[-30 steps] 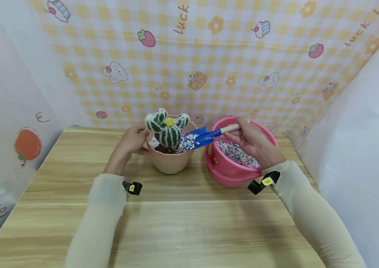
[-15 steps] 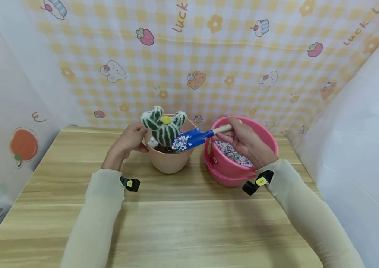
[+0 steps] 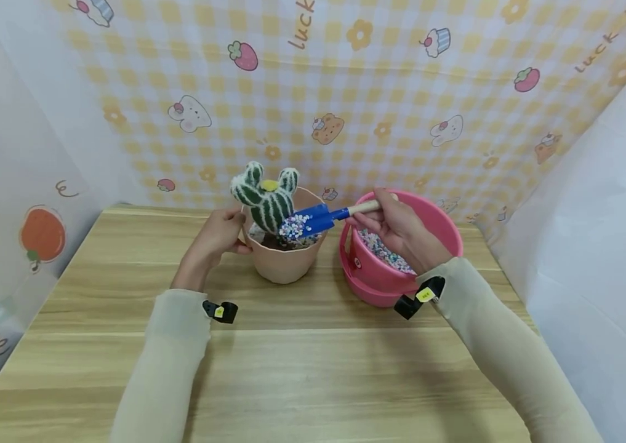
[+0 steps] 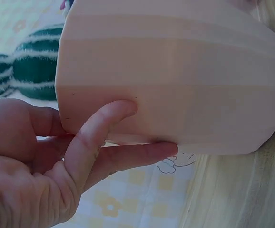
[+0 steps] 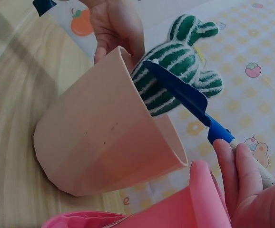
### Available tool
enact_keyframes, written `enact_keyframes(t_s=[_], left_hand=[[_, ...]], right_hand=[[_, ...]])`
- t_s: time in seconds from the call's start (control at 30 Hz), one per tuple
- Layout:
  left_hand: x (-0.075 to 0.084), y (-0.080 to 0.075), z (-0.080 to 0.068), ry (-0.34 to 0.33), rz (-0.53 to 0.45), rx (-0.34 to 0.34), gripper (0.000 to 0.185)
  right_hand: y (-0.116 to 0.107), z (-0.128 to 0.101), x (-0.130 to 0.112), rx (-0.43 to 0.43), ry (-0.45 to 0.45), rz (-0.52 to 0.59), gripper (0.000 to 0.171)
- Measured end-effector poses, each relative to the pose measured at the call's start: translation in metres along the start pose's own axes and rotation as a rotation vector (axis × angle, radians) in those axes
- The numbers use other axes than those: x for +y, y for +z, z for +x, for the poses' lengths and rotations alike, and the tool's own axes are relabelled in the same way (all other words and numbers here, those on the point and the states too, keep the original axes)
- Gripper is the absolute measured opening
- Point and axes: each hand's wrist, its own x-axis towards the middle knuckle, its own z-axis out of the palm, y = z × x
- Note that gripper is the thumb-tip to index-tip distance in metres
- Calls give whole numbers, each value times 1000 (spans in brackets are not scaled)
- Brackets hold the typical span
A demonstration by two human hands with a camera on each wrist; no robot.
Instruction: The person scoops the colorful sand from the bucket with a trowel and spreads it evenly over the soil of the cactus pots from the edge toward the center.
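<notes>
A toy cactus (image 3: 271, 206) with white stripes and a yellow flower leans left in a peach flower pot (image 3: 285, 264). My left hand (image 3: 220, 232) holds the pot by its left rim; in the left wrist view, fingers (image 4: 102, 123) lie along its outer wall. My right hand (image 3: 404, 231) grips the wooden handle of a small blue trowel (image 3: 321, 219). The trowel's blade is over the pot, close to the cactus, and carries small multicoloured pebbles (image 3: 295, 226). In the right wrist view the blade (image 5: 178, 88) is seen from the side, above the rim.
Right of the pot stands a pink bucket (image 3: 370, 277), partly filled with multicoloured pebbles (image 3: 381, 252), under my right hand. Both containers are on a wooden table (image 3: 290, 381), in front of a yellow checked backdrop (image 3: 268, 117).
The trowel has moved left, its blade now closer to the cactus. The cactus has tipped further left and stands a little higher. My left hand stays at the pot's rim.
</notes>
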Motion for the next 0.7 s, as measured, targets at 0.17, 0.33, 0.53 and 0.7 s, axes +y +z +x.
enact_keyframes(t_s=[0.17,0.33,0.53,0.7], left_hand=[[0,3,-2,-3,-6,12,48],[0,5,-4,-4,0,23,49],[-1,6,-4,5,-7,28,50],[-1,7,-4,10,-19,26,49]], right_hand=[[2,1,0,5,-10,-4,39],[6,2,3,55,-26,-63,38],[13,2,4,110,-36,-105,33],[19,1,5,119,-47,-131,31]])
